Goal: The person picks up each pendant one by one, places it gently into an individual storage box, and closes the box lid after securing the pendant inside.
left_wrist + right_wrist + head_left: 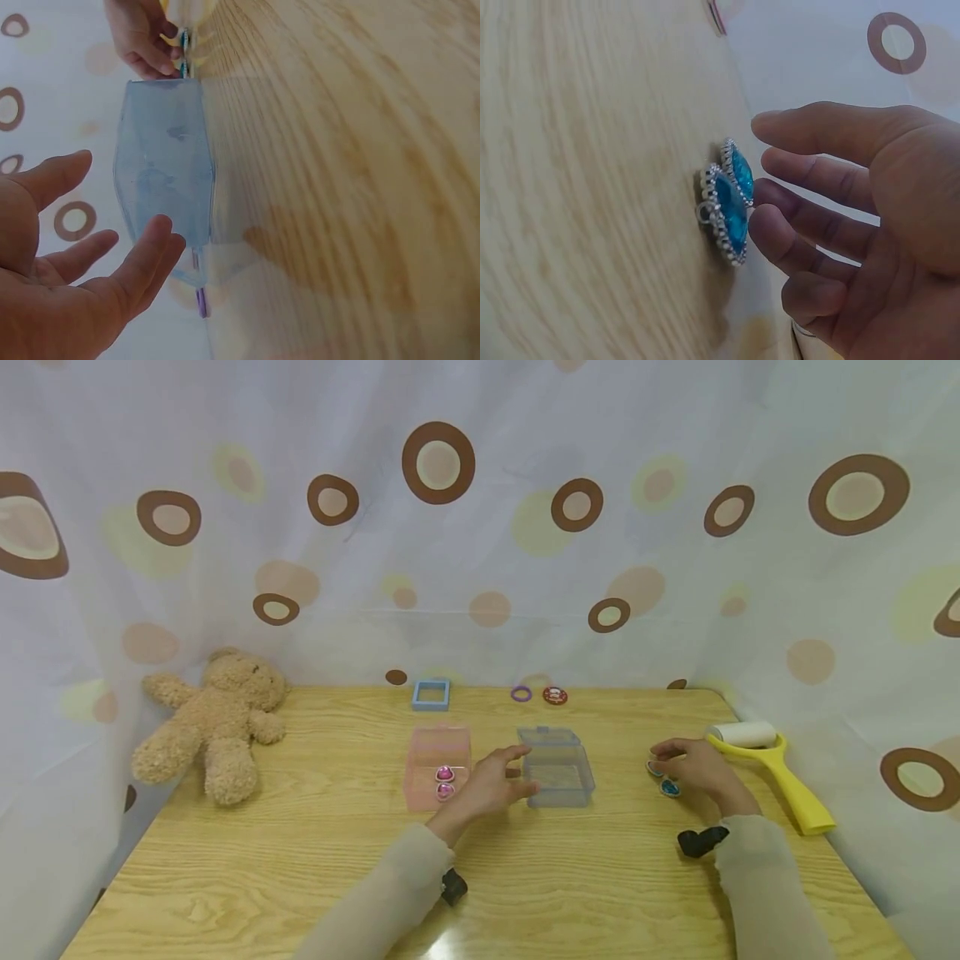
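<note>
Both hands are seen low over a wooden table (300,860). Fingers of the left hand (491,785) are spread and relaxed, nothing held, between a pink translucent box (438,752) just to its left and a blue translucent box (557,767) just to its right; the fingertips reach the blue box's near edge, though contact cannot be confirmed. Two pink gems (445,782) are seen inside the pink box. The right hand (697,768) is held loosely open over two blue teardrop gems (731,202), which lie side by side on the table just under its fingertips (769,221); nothing is gripped, and whether they are touched cannot be told.

Each blue gem is framed by a beaded metal rim with a small loop at one end. The gems are judged light, hard and rigid, with smooth faceted faces likely to slip under a flat press; a pinch across the rim, thumb against forefinger, is judged the surest hold, one gem at a time. Chipping is thought unlikely, but skidding on the smooth wood is possible.

Beyond the right hand, a yellow lint roller (772,768) is laid on the table. Far to the left of the left hand, a teddy bear (217,722) is propped against the spotted curtain (480,527). Past both boxes, a small blue frame (431,694), a purple ring (521,694) and a red disc (555,696) are set near the table's far edge.
</note>
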A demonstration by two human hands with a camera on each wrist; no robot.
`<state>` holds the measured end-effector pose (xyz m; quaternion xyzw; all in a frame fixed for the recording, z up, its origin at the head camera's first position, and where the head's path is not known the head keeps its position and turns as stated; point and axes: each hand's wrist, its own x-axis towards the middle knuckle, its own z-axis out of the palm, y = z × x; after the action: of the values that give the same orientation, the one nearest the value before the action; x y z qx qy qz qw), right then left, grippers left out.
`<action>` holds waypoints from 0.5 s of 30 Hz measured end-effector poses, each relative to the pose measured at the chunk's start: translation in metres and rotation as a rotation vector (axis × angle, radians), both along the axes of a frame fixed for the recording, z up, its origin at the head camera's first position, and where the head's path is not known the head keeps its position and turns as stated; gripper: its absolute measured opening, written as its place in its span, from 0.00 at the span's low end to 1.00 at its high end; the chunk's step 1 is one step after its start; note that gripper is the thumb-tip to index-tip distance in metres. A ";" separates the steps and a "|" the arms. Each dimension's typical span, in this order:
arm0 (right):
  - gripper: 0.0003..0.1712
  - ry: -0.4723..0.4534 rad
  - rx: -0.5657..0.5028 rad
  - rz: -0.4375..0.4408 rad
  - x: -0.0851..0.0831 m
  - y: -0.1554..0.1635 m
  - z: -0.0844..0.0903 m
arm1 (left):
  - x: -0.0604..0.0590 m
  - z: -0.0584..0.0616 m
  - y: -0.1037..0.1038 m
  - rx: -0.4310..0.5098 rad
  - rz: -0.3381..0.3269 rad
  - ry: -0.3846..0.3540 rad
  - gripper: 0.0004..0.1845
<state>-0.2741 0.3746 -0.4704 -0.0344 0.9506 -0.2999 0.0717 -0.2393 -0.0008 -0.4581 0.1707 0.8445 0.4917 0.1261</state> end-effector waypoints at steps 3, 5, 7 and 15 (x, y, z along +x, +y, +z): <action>0.30 -0.014 0.013 -0.014 -0.002 0.003 -0.004 | -0.001 -0.001 0.001 -0.011 -0.005 0.003 0.34; 0.30 -0.017 0.016 -0.018 -0.002 0.004 -0.006 | -0.001 -0.003 0.002 -0.021 -0.006 0.007 0.33; 0.31 -0.025 0.015 -0.018 -0.002 0.004 -0.008 | -0.001 -0.003 0.002 -0.024 -0.007 0.004 0.33; 0.30 -0.026 0.051 -0.007 0.000 0.003 -0.008 | -0.001 -0.005 0.003 -0.007 0.003 -0.031 0.32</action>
<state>-0.2738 0.3776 -0.4789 -0.0253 0.9571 -0.2760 0.0841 -0.2402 0.0027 -0.4626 0.1612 0.8445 0.4915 0.1391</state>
